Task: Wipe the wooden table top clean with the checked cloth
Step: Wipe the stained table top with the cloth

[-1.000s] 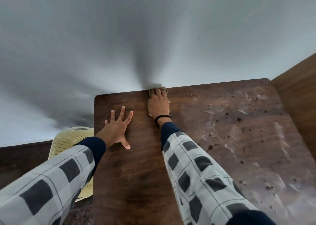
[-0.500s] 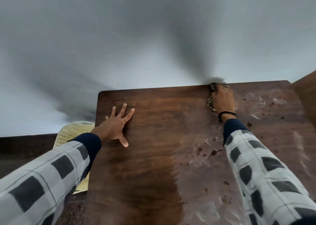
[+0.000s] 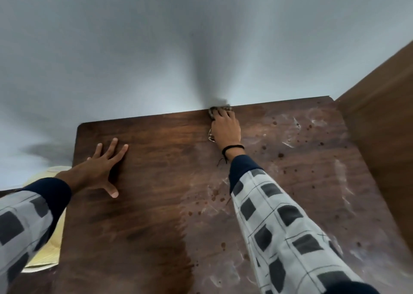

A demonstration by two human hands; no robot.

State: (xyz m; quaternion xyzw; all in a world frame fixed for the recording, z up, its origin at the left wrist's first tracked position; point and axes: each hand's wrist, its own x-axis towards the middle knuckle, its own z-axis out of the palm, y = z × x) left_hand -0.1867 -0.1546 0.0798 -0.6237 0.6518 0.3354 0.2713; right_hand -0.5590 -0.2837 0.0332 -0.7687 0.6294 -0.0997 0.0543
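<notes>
cloth pressed at the far table edge

nearest, two checked sleeves (image 3: 288,233) enter from the lower corners of the frame. the wooden table top (image 3: 156,215) fills the lower middle: its left part is dark and plain, while its right part carries pale smears and dark spots (image 3: 279,155). at lower left, just beside the table's left edge, part of a pale yellow perforated chair (image 3: 48,255) shows under the left sleeve. the left hand (image 3: 101,170) lies flat on the wood at middle left, fingers spread apart, holding nothing. farther up, the right hand (image 3: 225,129), with a black wrist band (image 3: 233,148), is closed down on the checked cloth (image 3: 215,110), which is bunched under the fingers right at the table's far edge, mostly hidden. a brown wooden panel (image 3: 380,115) stands along the right. a grey wall (image 3: 178,36) rises behind.
</notes>
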